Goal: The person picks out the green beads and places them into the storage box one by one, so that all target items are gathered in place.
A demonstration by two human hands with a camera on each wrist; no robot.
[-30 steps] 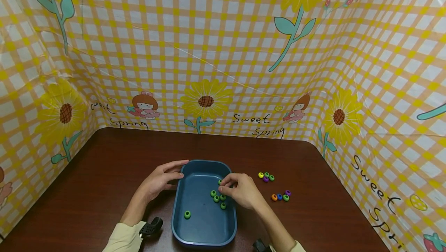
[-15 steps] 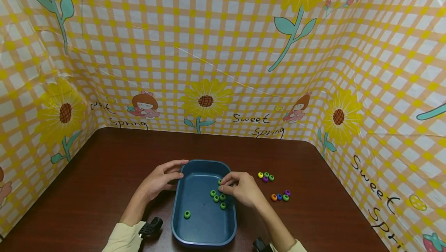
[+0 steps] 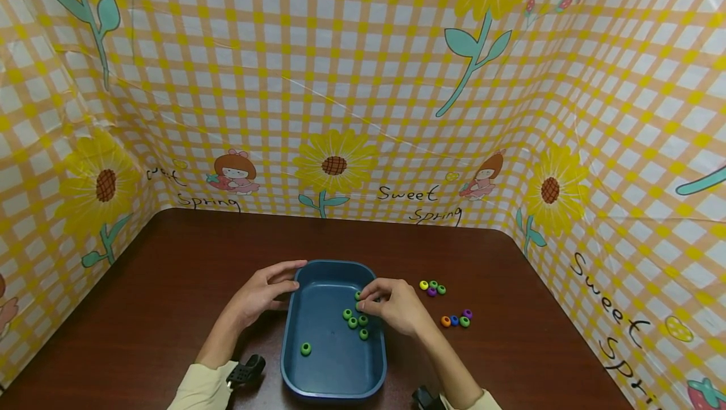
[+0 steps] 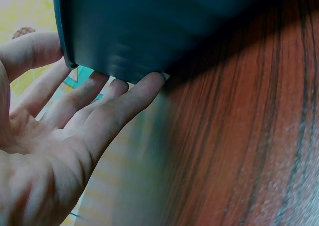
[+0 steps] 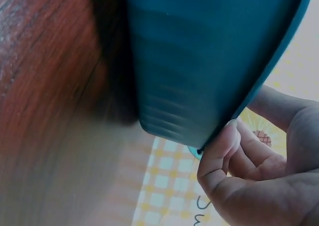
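Observation:
A blue tray (image 3: 334, 372) stands on the table with several green beads in it, one (image 3: 306, 349) apart near its left wall. My left hand (image 3: 258, 296) rests on the tray's far left corner, its fingers nearly straight; in the left wrist view the hand (image 4: 65, 121) touches the rim and outer wall. Over the tray's right rim reaches my right hand (image 3: 394, 306), pinching a green bead (image 3: 358, 307) between thumb and fingers, close to another green bead (image 3: 358, 295). In the right wrist view the tray wall (image 5: 184, 76) hides the fingertips of the right hand (image 5: 254, 171) partly.
Right of the tray on the brown table (image 3: 510, 347) lie two small groups of beads, one with a yellow bead (image 3: 423, 285), the other with an orange bead (image 3: 445, 321). A checked cloth with sunflowers (image 3: 334, 164) surrounds the table's back and sides.
My right hand has shifted very slightly, and more green shows at its fingertips. The left hand keeps its place on the tray.

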